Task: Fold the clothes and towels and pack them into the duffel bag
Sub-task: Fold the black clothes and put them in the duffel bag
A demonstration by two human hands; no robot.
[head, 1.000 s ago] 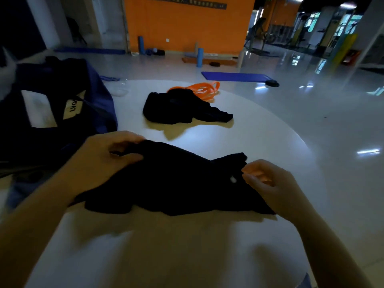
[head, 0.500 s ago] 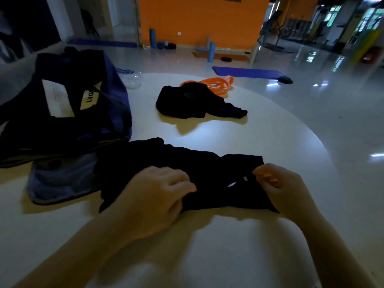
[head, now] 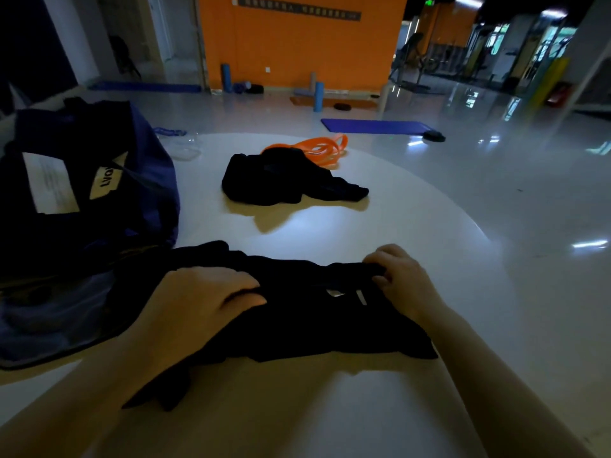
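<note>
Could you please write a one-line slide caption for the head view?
Both hands, left hand and right hand, grip a black garment beside the duffel bag.

We read "LVO" on small white tag [head: 106, 183] of duffel bag [head: 145, 180]; larger label [head: 49, 183] and wall sign [head: 299, 9] txt illegible.

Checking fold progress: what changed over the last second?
The left hand came off the black garment's far left corner and now grips its middle. The right hand still pinches the right edge. The duffel bag, second black garment and orange resistance band stayed put.
</note>
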